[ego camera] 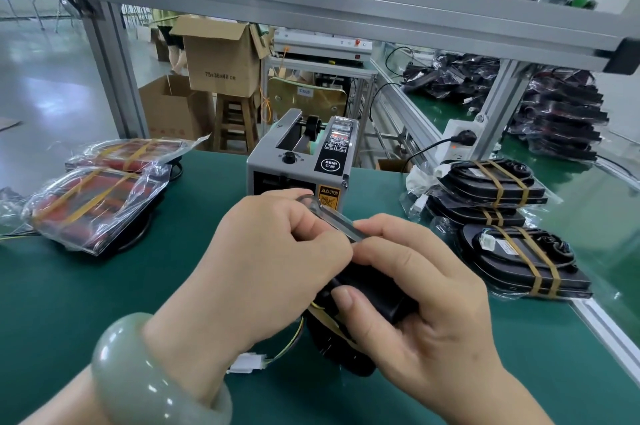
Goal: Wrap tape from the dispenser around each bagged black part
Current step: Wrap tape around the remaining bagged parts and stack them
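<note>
Both hands are holding one bagged black part (375, 298) just above the table (104, 293), right in front of the tape dispenser (301, 161), probably so a fresh strip is in easy reach. The left hand (277, 251) is pinching a clear strip (327, 213) that is running across to the right hand (419, 303); whether it is tape or a fold of the bag is unclear. The right hand is curling around the part, its thumb pressing on top, seemingly to steady it for wrapping. Taped parts (519, 261) are lying stacked to the right, apparently finished, and more bagged bundles (100, 206) are sitting to the left.
</note>
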### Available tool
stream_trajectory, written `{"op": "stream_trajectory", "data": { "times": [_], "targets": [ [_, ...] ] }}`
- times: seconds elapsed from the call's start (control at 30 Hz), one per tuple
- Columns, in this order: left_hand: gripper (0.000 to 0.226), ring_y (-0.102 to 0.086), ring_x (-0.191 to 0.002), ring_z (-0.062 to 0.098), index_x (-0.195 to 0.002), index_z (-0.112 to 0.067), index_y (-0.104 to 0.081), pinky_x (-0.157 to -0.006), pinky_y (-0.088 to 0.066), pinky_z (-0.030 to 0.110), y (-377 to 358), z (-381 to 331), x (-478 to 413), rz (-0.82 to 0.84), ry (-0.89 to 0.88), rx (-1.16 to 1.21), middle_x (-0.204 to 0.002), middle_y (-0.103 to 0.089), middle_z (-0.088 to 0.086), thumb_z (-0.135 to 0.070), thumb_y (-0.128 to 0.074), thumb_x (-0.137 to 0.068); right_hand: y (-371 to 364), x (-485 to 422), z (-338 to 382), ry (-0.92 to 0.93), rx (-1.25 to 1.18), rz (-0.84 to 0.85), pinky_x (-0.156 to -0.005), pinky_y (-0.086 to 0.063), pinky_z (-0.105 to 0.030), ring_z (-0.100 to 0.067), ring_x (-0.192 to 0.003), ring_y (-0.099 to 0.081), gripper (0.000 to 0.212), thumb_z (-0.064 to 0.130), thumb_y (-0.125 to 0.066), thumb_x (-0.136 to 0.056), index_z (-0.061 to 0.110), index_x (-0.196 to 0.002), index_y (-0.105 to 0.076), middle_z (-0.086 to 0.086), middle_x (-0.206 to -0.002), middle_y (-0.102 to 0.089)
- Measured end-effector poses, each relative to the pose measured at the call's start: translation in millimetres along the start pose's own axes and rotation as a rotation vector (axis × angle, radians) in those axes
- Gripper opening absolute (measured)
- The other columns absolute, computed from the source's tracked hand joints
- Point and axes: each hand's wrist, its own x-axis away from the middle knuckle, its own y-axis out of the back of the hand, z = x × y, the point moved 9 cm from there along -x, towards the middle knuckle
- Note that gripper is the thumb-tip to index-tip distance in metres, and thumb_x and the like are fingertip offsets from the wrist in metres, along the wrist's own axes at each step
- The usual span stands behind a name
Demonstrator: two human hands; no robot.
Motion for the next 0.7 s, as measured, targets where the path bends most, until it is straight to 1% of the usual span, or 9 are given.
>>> {"op": "stream_trajectory", "data": {
  "times": [0.13, 0.27, 0.33, 0.4, 0.47, 0.53, 0.6, 0.63, 0.7],
  "targets": [
    [0.014, -0.043, -0.081, -0.035, -0.058, -0.048, -0.067, -0.062, -0.028, -0.008, 1, -4, 3, -0.015, -0.03, -0.098, -0.093, -0.045, -0.056, -0.038, -0.057, -0.057, 2, -1, 2, 0.024, 0.053, -0.006, -0.086, -0.048, -0.018, -0.012, -0.099, -0.063, 0.027, 0.03, -0.068, -0.08, 0.007, -0.093, -0.073, -0.01, -0.106, -0.064],
    [0.007, -0.054, -0.075, -0.018, -0.07, -0.044, -0.067, -0.06, -0.035, -0.002, 7, 6, 0, -0.061, 0.043, -0.045, -0.076, -0.062, -0.035, -0.044, -0.064, -0.064, 6, 0, 0, 0.008, 0.068, -0.034, -0.086, -0.047, -0.017, -0.011, -0.099, -0.063, 0.029, 0.033, -0.068, -0.079, 0.007, -0.093, -0.072, -0.009, -0.106, -0.064],
    [0.02, -0.057, -0.073, -0.009, -0.081, -0.043, -0.065, -0.057, -0.039, 0.005, 11, 13, -2, -0.109, 0.092, 0.031, -0.076, -0.066, -0.026, -0.054, -0.063, -0.064, 8, 0, -2, -0.008, 0.056, -0.042, -0.086, -0.047, -0.015, -0.009, -0.099, -0.063, 0.03, 0.034, -0.068, -0.079, 0.008, -0.094, -0.07, -0.005, -0.107, -0.064],
    [0.04, -0.055, -0.083, -0.015, -0.09, -0.04, -0.062, -0.063, -0.039, 0.002, 9, 15, -2, -0.115, 0.089, 0.021, -0.085, -0.065, -0.025, -0.063, -0.058, -0.058, 8, 2, -6, -0.054, 0.033, -0.047, -0.081, -0.048, -0.015, -0.007, -0.095, -0.064, 0.032, 0.037, -0.068, -0.075, 0.016, -0.099, -0.063, 0.004, -0.108, -0.064],
    [0.058, -0.052, -0.091, -0.021, -0.104, -0.047, -0.053, -0.071, -0.04, 0.0, -3, 14, -3, -0.025, 0.096, 0.035, -0.097, -0.061, -0.03, -0.069, -0.059, -0.05, 8, 3, -11, -0.135, 0.023, -0.066, -0.074, -0.049, -0.014, -0.001, -0.089, -0.063, 0.041, 0.044, -0.068, -0.072, 0.025, -0.104, -0.051, 0.015, -0.108, -0.063],
    [0.058, -0.061, -0.085, -0.011, -0.106, -0.045, -0.058, -0.073, -0.046, 0.009, -17, 20, -8, 0.06, 0.169, 0.19, -0.097, -0.066, -0.022, -0.059, -0.072, -0.05, 9, 5, -11, -0.16, 0.035, -0.077, -0.074, -0.048, -0.011, 0.002, -0.09, -0.062, 0.045, 0.053, -0.066, -0.073, 0.029, -0.106, -0.046, 0.017, -0.112, -0.062],
    [0.042, -0.065, -0.071, 0.0, -0.097, -0.035, -0.066, -0.063, -0.049, 0.015, -22, 29, -14, 0.068, 0.257, 0.404, -0.089, -0.07, -0.009, -0.036, -0.084, -0.059, 8, 6, -10, -0.154, 0.013, -0.076, -0.075, -0.047, -0.009, 0.003, -0.092, -0.062, 0.043, 0.055, -0.064, -0.077, 0.028, -0.107, -0.047, 0.018, -0.113, -0.062],
    [0.032, -0.064, -0.067, 0.003, -0.092, -0.03, -0.068, -0.059, -0.048, 0.015, -23, 31, -16, 0.066, 0.288, 0.472, -0.086, -0.069, -0.004, -0.026, -0.084, -0.065, 8, 6, -10, -0.153, -0.008, -0.08, -0.075, -0.046, -0.009, 0.002, -0.092, -0.062, 0.042, 0.054, -0.064, -0.078, 0.028, -0.106, -0.048, 0.018, -0.113, -0.062],
    [0.017, -0.063, -0.071, 0.008, -0.089, -0.028, -0.069, -0.062, -0.049, 0.018, -24, 33, -21, 0.068, 0.278, 0.444, -0.085, -0.069, -0.001, -0.021, -0.074, -0.074, 8, 5, -11, -0.155, -0.032, -0.084, -0.075, -0.047, -0.01, 0.0, -0.092, -0.063, 0.041, 0.054, -0.064, -0.079, 0.027, -0.106, -0.048, 0.017, -0.112, -0.062]
  ]
}}
